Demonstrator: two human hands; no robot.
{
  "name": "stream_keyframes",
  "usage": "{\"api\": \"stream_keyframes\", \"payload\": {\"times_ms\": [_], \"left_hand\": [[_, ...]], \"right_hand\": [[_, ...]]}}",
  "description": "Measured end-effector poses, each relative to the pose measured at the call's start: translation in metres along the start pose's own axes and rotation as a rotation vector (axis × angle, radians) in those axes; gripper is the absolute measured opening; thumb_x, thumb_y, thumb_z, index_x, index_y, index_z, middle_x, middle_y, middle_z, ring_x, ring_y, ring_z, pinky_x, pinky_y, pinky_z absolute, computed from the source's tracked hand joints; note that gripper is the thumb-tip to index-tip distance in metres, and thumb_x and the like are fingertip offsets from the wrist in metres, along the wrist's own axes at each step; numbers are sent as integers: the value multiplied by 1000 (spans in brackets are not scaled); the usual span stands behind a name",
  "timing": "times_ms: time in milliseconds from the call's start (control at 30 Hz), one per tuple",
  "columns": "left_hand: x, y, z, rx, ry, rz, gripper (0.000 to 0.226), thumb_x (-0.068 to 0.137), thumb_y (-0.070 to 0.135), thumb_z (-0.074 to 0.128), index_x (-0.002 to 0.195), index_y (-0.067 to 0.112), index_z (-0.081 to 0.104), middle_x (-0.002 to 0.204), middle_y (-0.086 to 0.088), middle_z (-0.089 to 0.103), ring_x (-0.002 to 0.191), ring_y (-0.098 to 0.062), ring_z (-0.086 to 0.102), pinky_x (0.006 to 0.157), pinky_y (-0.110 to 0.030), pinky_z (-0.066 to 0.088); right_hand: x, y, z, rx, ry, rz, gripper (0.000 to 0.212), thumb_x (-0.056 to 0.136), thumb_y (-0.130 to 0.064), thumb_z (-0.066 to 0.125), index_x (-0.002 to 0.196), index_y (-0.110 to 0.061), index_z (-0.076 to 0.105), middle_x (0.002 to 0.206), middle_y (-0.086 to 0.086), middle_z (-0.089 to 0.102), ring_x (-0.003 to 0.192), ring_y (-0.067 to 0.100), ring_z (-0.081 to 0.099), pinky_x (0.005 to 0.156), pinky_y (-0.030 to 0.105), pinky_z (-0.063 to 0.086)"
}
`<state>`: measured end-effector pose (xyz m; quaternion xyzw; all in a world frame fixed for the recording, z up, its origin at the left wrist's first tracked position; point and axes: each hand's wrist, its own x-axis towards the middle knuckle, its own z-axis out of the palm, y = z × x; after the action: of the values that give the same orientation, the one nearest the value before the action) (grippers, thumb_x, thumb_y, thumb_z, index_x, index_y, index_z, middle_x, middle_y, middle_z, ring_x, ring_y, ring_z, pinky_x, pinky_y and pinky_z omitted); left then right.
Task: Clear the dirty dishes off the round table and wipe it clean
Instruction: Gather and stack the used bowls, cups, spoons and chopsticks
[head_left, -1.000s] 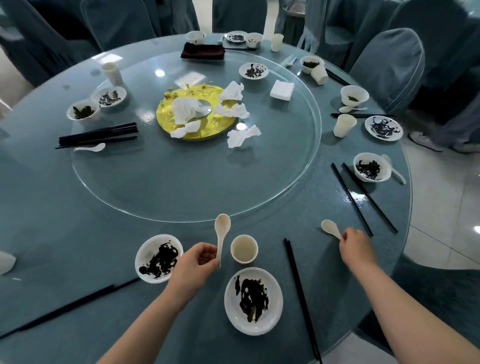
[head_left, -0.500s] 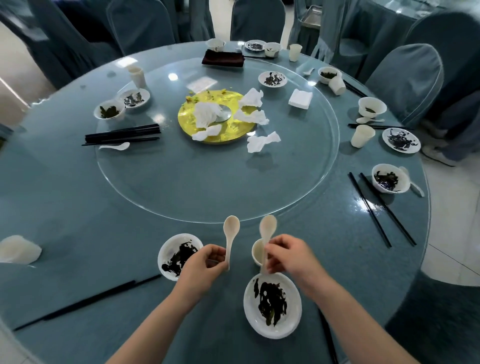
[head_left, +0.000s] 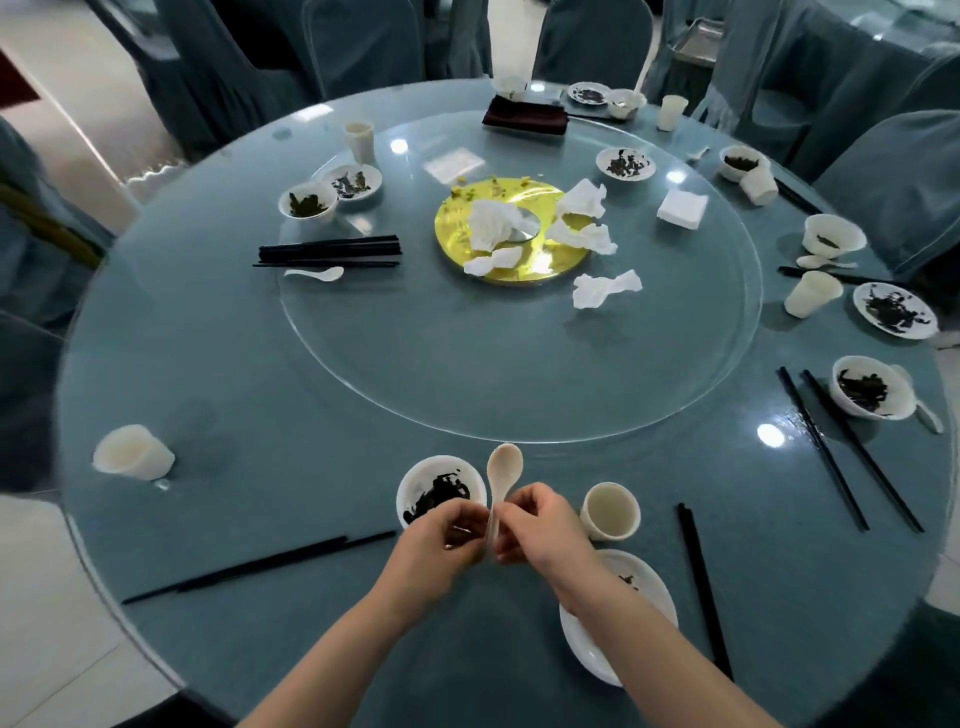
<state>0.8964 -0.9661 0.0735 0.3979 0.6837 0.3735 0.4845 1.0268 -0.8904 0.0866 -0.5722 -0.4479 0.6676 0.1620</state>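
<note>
Over the near edge of the round blue table, my left hand and my right hand meet, both pinching the handles of white spoons held upright; only one bowl end shows, so the spoons look stacked together. Just behind my left hand sits a small white bowl with dark scraps. A white cup stands right of my right hand. My right forearm partly hides a white plate.
A glass turntable carries a yellow disc, crumpled napkins, bowls and black chopsticks. More bowls, cups and chopsticks ring the right rim. A tipped cup lies at left. Covered chairs surround the table.
My right hand picked up a spoon from the right side and carried it left to the spoon in my left hand. The two spoons, apart half a second ago, are now together.
</note>
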Motion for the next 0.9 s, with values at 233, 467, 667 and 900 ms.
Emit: {"api": "stream_keyframes", "payload": {"times_ms": [233,467,667,900], "left_hand": [[-5,-13,-16,-32,-109,-30,31,86,3,64,107,26,68,100,7,73,95,-11,68,89,-31,54],[-3,-28,-36,132,-17,-5,32,91,9,59,109,34,67,99,12,70,93,1,64,88,-16,48],[1,-66,-82,273,239,-69,23,89,9,61,96,30,66,89,12,68,82,-1,62,77,-19,47],[3,-122,-156,192,643,-267,24,88,16,65,110,11,59,100,-1,63,92,-20,60,79,-32,44]], "right_hand": [[2,4,14,-115,31,-54,14,94,-13,55,90,-2,61,67,7,63,51,13,57,50,25,49],[15,28,-3,-444,154,-51,15,91,-23,53,83,-11,58,66,3,64,58,20,61,59,37,54],[29,55,-11,-780,181,56,17,92,-27,52,83,-14,56,80,0,62,72,18,59,65,31,48],[38,67,-7,-920,178,71,17,92,-32,54,81,-20,54,83,0,64,77,19,61,72,34,52]]}}
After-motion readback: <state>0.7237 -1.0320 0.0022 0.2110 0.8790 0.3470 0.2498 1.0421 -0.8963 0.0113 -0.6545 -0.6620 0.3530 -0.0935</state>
